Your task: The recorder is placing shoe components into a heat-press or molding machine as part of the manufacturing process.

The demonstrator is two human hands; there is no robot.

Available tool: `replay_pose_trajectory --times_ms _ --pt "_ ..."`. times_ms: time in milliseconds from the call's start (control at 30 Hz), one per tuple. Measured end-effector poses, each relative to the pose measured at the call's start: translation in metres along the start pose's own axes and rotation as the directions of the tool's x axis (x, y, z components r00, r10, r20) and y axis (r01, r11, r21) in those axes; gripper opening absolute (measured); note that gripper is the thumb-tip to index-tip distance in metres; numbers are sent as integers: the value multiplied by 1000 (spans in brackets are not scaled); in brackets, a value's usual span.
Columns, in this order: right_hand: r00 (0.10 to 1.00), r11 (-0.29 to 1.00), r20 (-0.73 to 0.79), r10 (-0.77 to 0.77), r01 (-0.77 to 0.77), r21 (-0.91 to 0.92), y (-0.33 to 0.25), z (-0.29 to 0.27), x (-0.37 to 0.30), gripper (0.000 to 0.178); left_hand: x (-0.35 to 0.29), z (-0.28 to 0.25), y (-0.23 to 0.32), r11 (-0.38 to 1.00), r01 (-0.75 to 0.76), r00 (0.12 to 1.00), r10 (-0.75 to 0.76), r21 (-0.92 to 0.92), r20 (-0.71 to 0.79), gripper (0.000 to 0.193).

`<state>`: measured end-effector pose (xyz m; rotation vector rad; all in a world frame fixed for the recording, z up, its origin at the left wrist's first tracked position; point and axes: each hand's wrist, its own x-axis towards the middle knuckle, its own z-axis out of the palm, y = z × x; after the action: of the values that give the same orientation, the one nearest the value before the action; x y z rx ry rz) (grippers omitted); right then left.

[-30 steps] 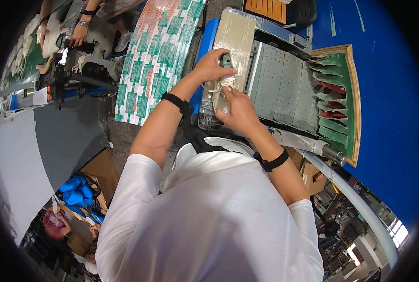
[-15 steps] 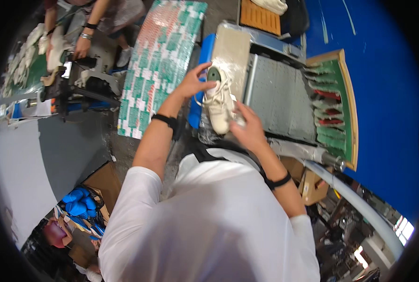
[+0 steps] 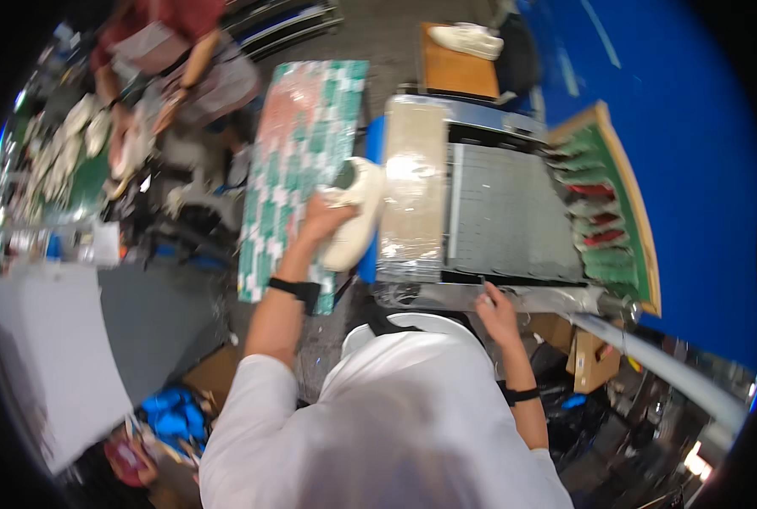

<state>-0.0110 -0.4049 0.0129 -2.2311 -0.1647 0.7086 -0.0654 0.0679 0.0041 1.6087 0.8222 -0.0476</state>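
Observation:
A cream lace-up shoe (image 3: 363, 222) with a green insole is in my left hand (image 3: 322, 222). My fingers close around its side, and the shoe is tilted and slightly blurred over the edge of the green-and-white patterned board. Low on the right, my right hand (image 3: 499, 316) is by the front rail (image 3: 548, 299) of the grey-topped bench. Its fingers are closed together, and a small dark tip shows at them, too small to name. Between the hands lies a plastic-wrapped beige pad (image 3: 414, 191).
A wood-framed green tray (image 3: 650, 254) with layered pieces stands right of the grey surface (image 3: 514, 212). Another cream shoe (image 3: 467, 40) rests on a brown board (image 3: 459, 72) at the back. Across the patterned board (image 3: 298, 110), a co-worker (image 3: 170, 55) handles something pale.
My left hand has carried the shoe leftward off the beige pad. My right hand has left the shoe and moved down and right to the front rail.

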Motion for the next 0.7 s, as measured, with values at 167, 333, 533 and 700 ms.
replay_pose_trajectory --times_ms 167,333,533,700 --pt "994 989 82 -74 84 -123 -6 8 -3 62 73 -124 -66 599 -393 898 412 698 152 77" --pt "992 992 81 -100 106 -74 1 -1 -5 64 81 -73 -43 555 -251 908 419 793 -6 64" --pt "991 999 137 -8 15 -49 37 -7 -7 71 -128 132 245 318 -944 280 911 -84 301 26" --pt "992 999 122 44 -44 -6 21 -24 -5 71 -218 181 319 33 -779 -28 996 -626 87 7"
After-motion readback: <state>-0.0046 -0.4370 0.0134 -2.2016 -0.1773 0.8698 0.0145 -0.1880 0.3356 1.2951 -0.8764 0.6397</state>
